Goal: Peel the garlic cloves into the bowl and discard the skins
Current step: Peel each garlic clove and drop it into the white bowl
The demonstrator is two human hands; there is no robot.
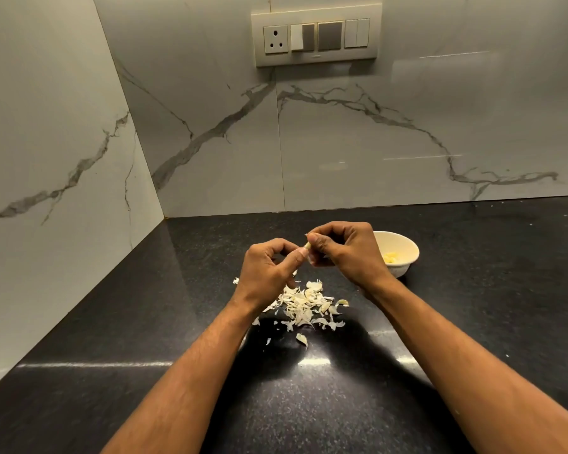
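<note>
A small garlic clove [307, 246] is pinched between the fingertips of both hands, held above the black counter. My left hand [269, 270] grips it from the left with thumb and curled fingers. My right hand [348, 253] pinches it from the right. Most of the clove is hidden by the fingers. A white bowl [404, 253] stands just right of my right hand, partly hidden by it, with pale yellow peeled cloves [391, 257] inside. A pile of papery garlic skins [305, 306] lies on the counter below the hands.
The black speckled counter [473, 290] meets marble-patterned walls at the back and left, forming a corner at the far left. A switch and socket panel [317, 36] is mounted high on the back wall. One loose skin piece [302, 339] lies nearer to me.
</note>
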